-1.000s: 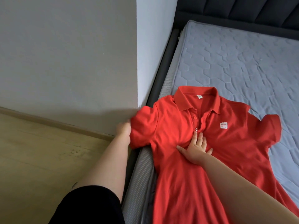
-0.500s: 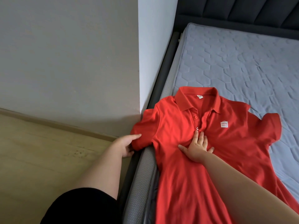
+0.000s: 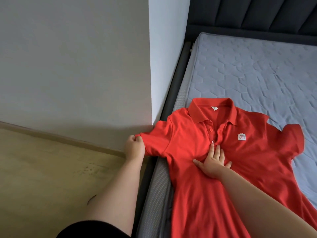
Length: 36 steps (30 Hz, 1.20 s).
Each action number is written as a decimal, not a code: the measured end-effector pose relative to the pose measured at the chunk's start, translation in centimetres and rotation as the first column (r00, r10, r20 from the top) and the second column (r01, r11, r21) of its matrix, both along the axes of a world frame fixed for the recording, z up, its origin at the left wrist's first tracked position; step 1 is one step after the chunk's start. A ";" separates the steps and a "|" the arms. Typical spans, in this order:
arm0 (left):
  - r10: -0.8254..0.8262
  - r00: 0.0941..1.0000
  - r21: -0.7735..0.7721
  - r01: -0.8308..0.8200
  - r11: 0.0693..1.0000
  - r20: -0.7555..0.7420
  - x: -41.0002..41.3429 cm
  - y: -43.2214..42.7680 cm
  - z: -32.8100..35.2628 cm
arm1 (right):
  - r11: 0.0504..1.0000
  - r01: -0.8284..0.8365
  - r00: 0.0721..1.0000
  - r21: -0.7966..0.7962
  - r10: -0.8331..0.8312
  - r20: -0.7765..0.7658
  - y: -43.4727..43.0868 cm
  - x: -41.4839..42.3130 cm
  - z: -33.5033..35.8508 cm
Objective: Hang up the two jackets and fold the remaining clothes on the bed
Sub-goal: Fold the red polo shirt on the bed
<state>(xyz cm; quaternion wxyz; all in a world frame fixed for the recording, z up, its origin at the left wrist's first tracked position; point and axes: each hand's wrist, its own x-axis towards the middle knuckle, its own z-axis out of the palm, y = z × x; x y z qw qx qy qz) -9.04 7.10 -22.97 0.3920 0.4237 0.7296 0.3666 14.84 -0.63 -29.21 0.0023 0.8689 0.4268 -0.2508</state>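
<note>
A red polo shirt [image 3: 240, 162] with a white chest logo lies face up on the left side of the grey mattress [image 3: 248, 69], collar toward the headboard. My left hand [image 3: 134, 147] pinches the hem of its left sleeve, stretched out past the bed's edge over the floor. My right hand [image 3: 212, 163] presses flat on the shirt's chest, fingers spread just below the button placket. The shirt's lower part runs out of view at the bottom.
A grey wall corner [image 3: 151, 83] stands close to the bed's left side. The dark padded bed frame [image 3: 173, 103] and headboard [image 3: 248, 12] border the mattress. Wooden floor [image 3: 51, 169] lies at the lower left.
My left hand took hold of the sleeve hem and drew the sleeve out flat to the left. My right hand stayed pressed on the chest.
</note>
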 end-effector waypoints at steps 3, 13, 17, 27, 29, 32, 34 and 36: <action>0.008 0.970 0.170 0.035 0.985 -0.244 1.8 -1.1 1.9 | 1.000 0.003 1.000 -0.002 -0.003 0.001 0.0 -0.1 0.2; -0.490 0.384 0.225 0.908 0.354 -0.782 8.1 -6.2 4.0 | 0.996 0.037 0.983 0.082 -0.021 -0.185 -0.6 0.7 3.3; -0.456 0.606 0.108 0.669 0.735 -0.652 6.8 -6.9 2.6 | 0.904 0.333 0.789 0.270 -0.111 -0.604 -1.7 2.2 4.7; -0.554 0.660 -0.131 0.576 0.807 -0.508 4.8 -6.7 0.8 | 0.775 -0.014 0.993 0.631 0.084 -0.081 2.2 -1.1 10.5; -0.556 0.654 -0.180 0.552 0.814 -0.512 4.3 -6.3 0.5 | 0.822 -0.007 0.985 0.570 0.102 -0.136 4.0 -2.1 11.1; -0.572 0.673 -0.241 0.525 0.816 -0.469 3.6 -6.2 -0.3 | 0.900 0.032 0.985 0.436 0.045 -0.166 5.6 -2.8 11.0; -0.575 0.693 -0.267 0.511 0.817 -0.435 3.2 -6.0 -0.7 | 0.916 0.080 0.979 0.392 0.002 -0.206 5.4 -2.7 11.1; -0.577 0.701 -0.286 0.501 0.817 -0.419 2.9 -6.0 -1.0 | 0.949 0.103 0.982 0.299 -0.048 -0.184 4.5 -2.0 11.0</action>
